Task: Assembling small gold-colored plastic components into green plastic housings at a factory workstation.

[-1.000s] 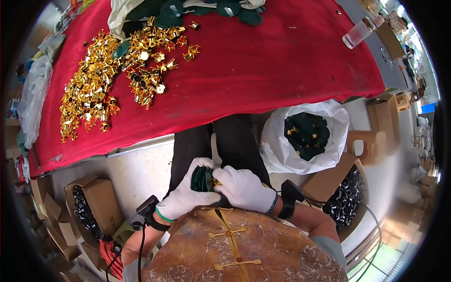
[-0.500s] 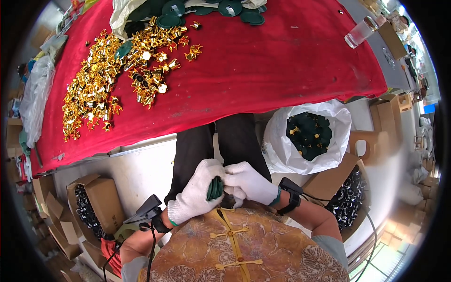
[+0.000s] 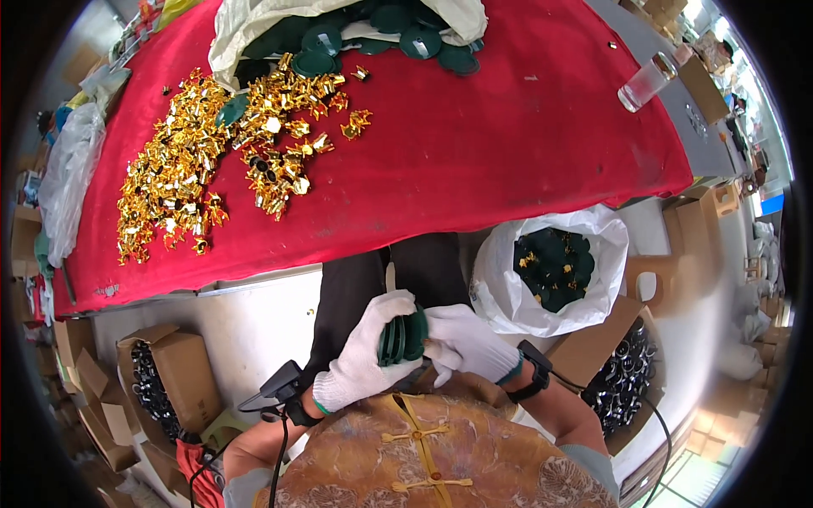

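Observation:
In front of my lap, my left hand, in a white knit glove, is closed round a small stack of dark green discs. The discs stand on edge, facing right. My gloved right hand is beside their right face with its fingers curled inward. Whatever those fingers pinch, if anything, is too small or hidden to name. A white bag to the right of my knees holds more green discs with small gold pieces among them.
On the red-covered table lies a heap of gold pronged pieces. Behind it, a pale sack spills green discs. A drinking glass stands far right. Cartons of shiny dark parts flank me.
Both hands have shifted slightly right, and the green stack has turned so more of its discs show. My right hand has moved a little away from my left. The view has tilted slightly.

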`<state>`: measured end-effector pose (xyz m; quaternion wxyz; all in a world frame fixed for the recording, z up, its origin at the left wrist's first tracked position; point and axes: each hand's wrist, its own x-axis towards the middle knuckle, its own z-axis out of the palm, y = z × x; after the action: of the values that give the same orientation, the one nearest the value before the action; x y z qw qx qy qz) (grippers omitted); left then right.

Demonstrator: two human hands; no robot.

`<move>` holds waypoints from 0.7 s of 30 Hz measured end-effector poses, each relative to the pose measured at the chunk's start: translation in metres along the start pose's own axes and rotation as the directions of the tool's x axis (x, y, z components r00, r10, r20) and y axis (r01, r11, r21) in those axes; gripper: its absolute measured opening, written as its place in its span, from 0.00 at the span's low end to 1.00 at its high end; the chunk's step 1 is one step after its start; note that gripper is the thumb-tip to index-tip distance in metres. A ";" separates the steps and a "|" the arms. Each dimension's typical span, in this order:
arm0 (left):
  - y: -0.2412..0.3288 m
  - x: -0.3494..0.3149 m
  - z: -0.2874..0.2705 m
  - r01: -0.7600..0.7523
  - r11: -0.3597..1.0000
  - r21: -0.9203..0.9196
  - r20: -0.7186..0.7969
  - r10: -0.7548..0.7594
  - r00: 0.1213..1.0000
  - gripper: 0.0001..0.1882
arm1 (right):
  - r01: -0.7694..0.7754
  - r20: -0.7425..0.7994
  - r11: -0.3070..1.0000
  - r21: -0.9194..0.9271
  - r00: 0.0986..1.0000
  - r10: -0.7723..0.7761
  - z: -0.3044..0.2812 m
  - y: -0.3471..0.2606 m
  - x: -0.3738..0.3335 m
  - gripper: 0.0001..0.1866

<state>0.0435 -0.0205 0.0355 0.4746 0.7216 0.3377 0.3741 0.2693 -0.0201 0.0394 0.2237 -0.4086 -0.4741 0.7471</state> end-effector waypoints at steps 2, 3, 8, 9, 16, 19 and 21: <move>0.004 -0.011 0.002 0.336 0.818 -0.467 0.015 -0.373 0.928 0.38 | -0.275 -0.121 0.935 0.225 0.944 0.307 -0.004 -0.038 -0.011 0.15; 0.003 -0.014 0.001 0.318 0.825 -0.468 0.000 -0.359 0.933 0.38 | -0.205 -0.185 0.947 0.248 0.949 0.254 -0.015 -0.040 -0.023 0.14; -0.016 -0.028 -0.011 0.422 0.571 -0.704 0.105 -0.505 0.857 0.30 | -0.495 -0.550 0.240 -0.835 0.748 -0.371 -0.098 -0.046 -0.066 0.13; -0.020 -0.029 -0.013 0.414 0.505 -0.757 0.121 -0.514 0.849 0.28 | -0.642 -0.626 0.071 -0.763 0.707 -0.329 -0.104 -0.056 -0.066 0.13; -0.022 -0.043 -0.010 0.367 0.338 -0.867 0.140 -0.542 0.829 0.22 | 0.128 -0.045 0.196 -0.972 0.720 -0.693 -0.036 -0.121 0.044 0.21; -0.017 -0.047 -0.013 0.319 0.333 -0.887 0.113 -0.513 0.851 0.21 | 0.250 0.170 0.018 -0.968 0.707 -0.686 0.011 -0.122 0.121 0.26; -0.011 -0.051 -0.018 0.297 0.301 -0.906 0.085 -0.558 0.826 0.23 | 0.172 0.158 -0.043 -0.984 0.737 -0.657 0.028 -0.121 0.168 0.29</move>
<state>0.0011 -0.0521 0.0190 0.8171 0.1880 0.3241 0.4382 0.1446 0.1406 0.0866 0.2033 -0.4093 -0.8884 0.0431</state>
